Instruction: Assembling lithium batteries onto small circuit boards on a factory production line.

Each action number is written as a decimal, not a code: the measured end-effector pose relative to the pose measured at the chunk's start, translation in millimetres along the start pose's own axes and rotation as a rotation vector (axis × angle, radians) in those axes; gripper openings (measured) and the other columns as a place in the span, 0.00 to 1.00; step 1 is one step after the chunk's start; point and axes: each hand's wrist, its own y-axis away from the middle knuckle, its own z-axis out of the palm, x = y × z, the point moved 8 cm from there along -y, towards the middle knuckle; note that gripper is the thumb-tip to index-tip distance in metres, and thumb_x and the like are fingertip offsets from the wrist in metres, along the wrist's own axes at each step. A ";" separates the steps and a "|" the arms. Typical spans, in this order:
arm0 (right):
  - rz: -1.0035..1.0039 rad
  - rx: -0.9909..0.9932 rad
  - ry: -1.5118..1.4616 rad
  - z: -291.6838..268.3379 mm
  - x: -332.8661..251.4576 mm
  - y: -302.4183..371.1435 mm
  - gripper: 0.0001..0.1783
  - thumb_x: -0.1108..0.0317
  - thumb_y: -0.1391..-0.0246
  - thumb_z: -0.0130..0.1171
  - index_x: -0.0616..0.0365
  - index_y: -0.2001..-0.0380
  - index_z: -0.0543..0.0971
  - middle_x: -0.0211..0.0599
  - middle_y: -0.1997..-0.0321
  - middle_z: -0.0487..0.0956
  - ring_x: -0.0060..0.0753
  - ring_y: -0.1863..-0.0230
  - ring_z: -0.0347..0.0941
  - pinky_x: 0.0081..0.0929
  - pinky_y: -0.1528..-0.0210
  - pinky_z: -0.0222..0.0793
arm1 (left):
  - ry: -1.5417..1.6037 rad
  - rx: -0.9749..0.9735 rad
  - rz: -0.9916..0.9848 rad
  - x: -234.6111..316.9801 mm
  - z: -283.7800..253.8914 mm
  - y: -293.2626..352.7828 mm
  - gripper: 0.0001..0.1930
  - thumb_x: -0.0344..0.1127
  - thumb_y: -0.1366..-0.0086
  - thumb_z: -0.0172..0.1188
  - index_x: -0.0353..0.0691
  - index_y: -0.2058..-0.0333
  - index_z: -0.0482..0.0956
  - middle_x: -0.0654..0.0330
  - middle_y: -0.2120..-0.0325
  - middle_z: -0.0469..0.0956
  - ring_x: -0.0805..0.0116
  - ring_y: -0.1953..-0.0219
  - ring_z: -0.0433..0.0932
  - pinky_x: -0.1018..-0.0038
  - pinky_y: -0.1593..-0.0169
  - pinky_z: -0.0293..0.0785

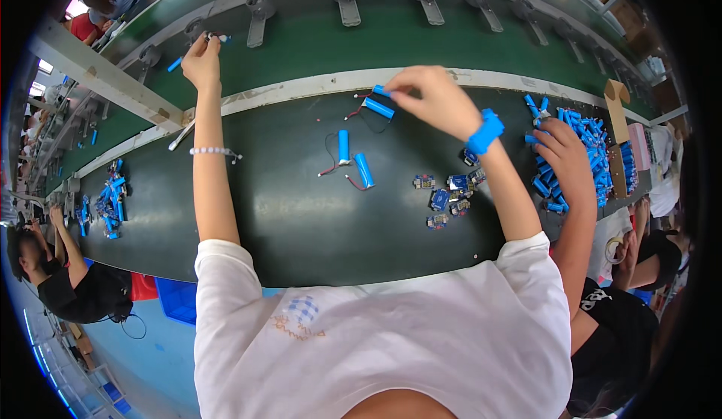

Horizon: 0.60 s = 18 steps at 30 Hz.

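Note:
Stretched out over the green conveyor belt at the far left, my left hand (201,64) is closed in a pinch on something small, with white and blue showing at the fingertips; its kind cannot be made out. My right hand (440,102) has its thumb and fingers closed at the end of a wired blue battery (381,90) near the back edge of the dark worktable (286,231). Just in front lies a second blue battery (378,108). Two more, an upright battery (344,147) and a tilted battery (364,170), rest mid-table with thin leads.
Several small circuit boards (451,192) lie right of centre. A co-worker's hand (564,156) reaches into a heap of blue batteries (590,152) beside an open cardboard box (617,130). Grey fan-like housings (346,2) line the belt (301,54). Another battery pile (113,199) sits left.

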 end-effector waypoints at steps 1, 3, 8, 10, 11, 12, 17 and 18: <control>-0.042 -0.017 0.012 9.1 -2.4 -1.6 0.08 0.73 0.51 0.58 0.64 0.67 0.80 0.42 0.68 0.79 0.38 0.67 0.76 0.29 0.62 0.72 | 0.004 0.002 -0.001 -17.7 -1.8 -9.4 0.19 0.29 0.44 0.62 0.29 0.54 0.76 0.57 0.66 0.81 0.75 0.66 0.79 0.82 0.59 0.73; -0.088 -0.037 0.029 26.0 -4.0 -7.2 0.08 0.72 0.51 0.59 0.63 0.67 0.80 0.41 0.68 0.78 0.40 0.67 0.75 0.30 0.62 0.71 | -0.010 -0.224 0.049 -38.0 12.6 -20.3 0.25 0.33 0.45 0.63 0.28 0.49 0.71 0.54 0.61 0.80 0.66 0.60 0.79 0.75 0.55 0.72; -0.192 0.060 0.175 48.9 4.1 -24.5 0.07 0.70 0.52 0.60 0.58 0.69 0.81 0.36 0.67 0.76 0.39 0.59 0.70 0.31 0.55 0.67 | -0.653 -0.096 0.275 -24.2 16.2 -16.7 0.33 0.40 0.48 0.62 0.26 0.46 0.65 0.36 0.51 0.70 0.42 0.46 0.67 0.63 0.42 0.62; -0.157 -0.011 0.181 54.6 7.1 -34.6 0.06 0.69 0.53 0.60 0.57 0.71 0.82 0.34 0.67 0.76 0.37 0.57 0.68 0.31 0.54 0.66 | -0.713 -0.042 0.451 -8.5 8.1 -15.1 0.32 0.41 0.48 0.61 0.28 0.46 0.66 0.25 0.46 0.60 0.33 0.39 0.55 0.62 0.36 0.52; -0.153 -0.008 0.121 54.3 9.6 -37.2 0.05 0.69 0.53 0.60 0.57 0.72 0.82 0.34 0.68 0.76 0.37 0.58 0.68 0.30 0.54 0.66 | -0.719 -0.056 0.495 5.4 11.3 -14.1 0.31 0.41 0.48 0.61 0.30 0.47 0.68 0.29 0.46 0.62 0.37 0.39 0.57 0.62 0.37 0.54; -0.156 -0.009 0.057 53.6 12.5 -39.3 0.05 0.69 0.53 0.59 0.57 0.73 0.82 0.34 0.68 0.76 0.37 0.59 0.68 0.30 0.55 0.66 | -0.731 -0.065 0.536 29.8 9.7 -11.0 0.30 0.40 0.47 0.60 0.32 0.47 0.69 0.33 0.46 0.64 0.42 0.39 0.60 0.63 0.37 0.55; -0.025 0.107 -0.336 22.3 48.3 -37.5 0.10 0.68 0.48 0.59 0.61 0.65 0.82 0.35 0.66 0.82 0.25 0.65 0.77 0.19 0.62 0.70 | -0.241 -0.645 0.403 191.1 75.2 112.2 0.14 0.32 0.45 0.54 0.37 0.60 0.80 0.55 0.65 0.80 0.59 0.64 0.78 0.69 0.58 0.73; 0.037 0.146 -0.465 17.3 52.2 -35.6 0.09 0.70 0.46 0.57 0.63 0.64 0.81 0.36 0.66 0.82 0.24 0.63 0.77 0.17 0.61 0.70 | -0.160 -0.806 0.378 209.3 86.2 149.3 0.13 0.31 0.45 0.53 0.37 0.62 0.80 0.55 0.69 0.80 0.58 0.68 0.78 0.70 0.62 0.74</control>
